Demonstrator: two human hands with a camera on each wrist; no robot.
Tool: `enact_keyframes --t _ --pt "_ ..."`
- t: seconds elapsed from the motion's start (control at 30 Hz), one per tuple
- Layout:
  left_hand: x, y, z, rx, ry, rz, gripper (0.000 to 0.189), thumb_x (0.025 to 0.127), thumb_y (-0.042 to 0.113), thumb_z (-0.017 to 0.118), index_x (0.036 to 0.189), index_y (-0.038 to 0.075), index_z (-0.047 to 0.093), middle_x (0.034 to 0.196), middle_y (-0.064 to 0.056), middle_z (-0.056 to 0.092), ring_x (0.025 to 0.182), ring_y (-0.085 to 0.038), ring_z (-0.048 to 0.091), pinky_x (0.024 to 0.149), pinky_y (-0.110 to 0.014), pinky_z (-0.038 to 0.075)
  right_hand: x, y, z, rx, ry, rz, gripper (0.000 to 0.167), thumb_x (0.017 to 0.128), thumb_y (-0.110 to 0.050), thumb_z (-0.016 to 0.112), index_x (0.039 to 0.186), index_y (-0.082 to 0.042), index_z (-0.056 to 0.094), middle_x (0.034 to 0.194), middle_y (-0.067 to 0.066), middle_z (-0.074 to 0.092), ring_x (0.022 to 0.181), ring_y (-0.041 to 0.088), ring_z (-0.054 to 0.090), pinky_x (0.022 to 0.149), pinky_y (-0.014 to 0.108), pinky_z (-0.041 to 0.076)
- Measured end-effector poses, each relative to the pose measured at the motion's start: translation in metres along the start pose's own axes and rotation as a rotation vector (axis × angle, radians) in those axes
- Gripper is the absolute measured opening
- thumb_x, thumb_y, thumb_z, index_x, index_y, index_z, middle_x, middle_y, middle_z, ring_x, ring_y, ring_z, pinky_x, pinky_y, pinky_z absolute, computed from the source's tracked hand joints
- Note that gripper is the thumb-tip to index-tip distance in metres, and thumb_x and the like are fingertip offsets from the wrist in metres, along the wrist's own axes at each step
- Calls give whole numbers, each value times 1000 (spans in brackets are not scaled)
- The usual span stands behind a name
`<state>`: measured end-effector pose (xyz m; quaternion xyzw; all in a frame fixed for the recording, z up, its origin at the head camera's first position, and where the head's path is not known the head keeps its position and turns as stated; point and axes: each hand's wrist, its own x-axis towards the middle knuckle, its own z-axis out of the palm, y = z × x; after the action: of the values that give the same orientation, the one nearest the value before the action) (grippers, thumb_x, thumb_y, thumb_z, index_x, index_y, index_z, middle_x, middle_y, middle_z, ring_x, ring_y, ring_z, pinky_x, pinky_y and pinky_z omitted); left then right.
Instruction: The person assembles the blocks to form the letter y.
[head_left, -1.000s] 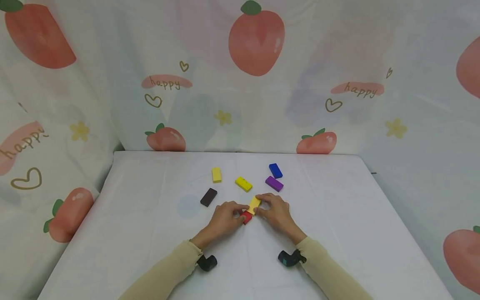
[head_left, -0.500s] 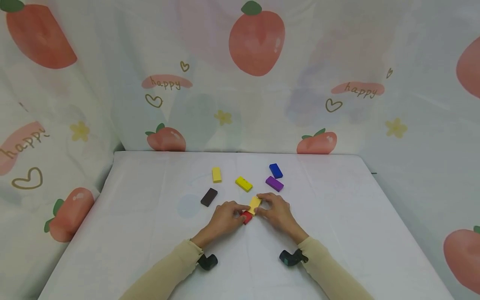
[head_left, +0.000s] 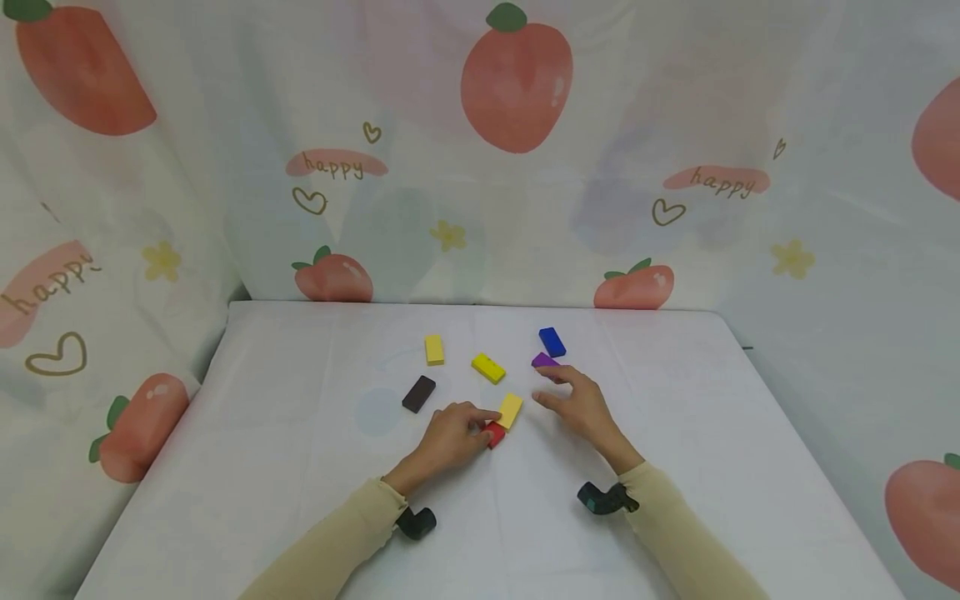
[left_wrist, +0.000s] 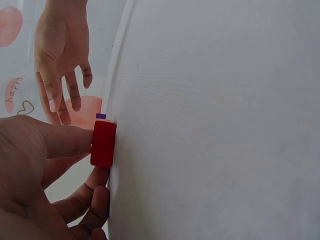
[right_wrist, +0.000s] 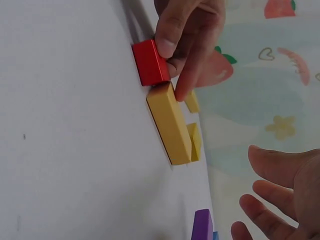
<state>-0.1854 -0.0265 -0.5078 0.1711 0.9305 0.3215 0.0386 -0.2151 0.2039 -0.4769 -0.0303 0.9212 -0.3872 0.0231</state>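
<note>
My left hand (head_left: pixel 452 437) holds the red block (head_left: pixel 494 434) on the table, its thumb against the block's near side. Its index finger reaches over to the pale yellow block (head_left: pixel 511 411), which lies end to end with the red one, as the right wrist view also shows. My right hand (head_left: pixel 583 407) holds nothing, with thumb and fingers spread apart. Its fingertips overlap the purple block (head_left: pixel 543 361) in the head view and hide part of it. In the left wrist view the red block (left_wrist: pixel 104 144) covers most of what lies behind it.
Behind the hands lie a bright yellow block (head_left: pixel 489 368), another pale yellow block (head_left: pixel 434 350) and a blue block (head_left: pixel 552 342). A dark brown block (head_left: pixel 418 394) lies left of them. A peach-printed curtain (head_left: pixel 420 108) hangs behind the white table (head_left: pixel 225 500).
My right hand has let go of the pale yellow block and moved right and away from me to the purple block. The left hand has stayed in place.
</note>
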Motion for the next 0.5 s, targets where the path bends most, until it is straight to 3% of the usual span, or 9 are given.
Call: enact_keyframes --t 0.5 --pt "-1 -1 1 -8 9 6 31 88 21 72 118 26 73 87 6 68 80 -11 53 72 -30 33 18 21 -22 -16 51 42 46 92 -29 68 135 -14 58 140 14 56 129 36 49 102 54 45"
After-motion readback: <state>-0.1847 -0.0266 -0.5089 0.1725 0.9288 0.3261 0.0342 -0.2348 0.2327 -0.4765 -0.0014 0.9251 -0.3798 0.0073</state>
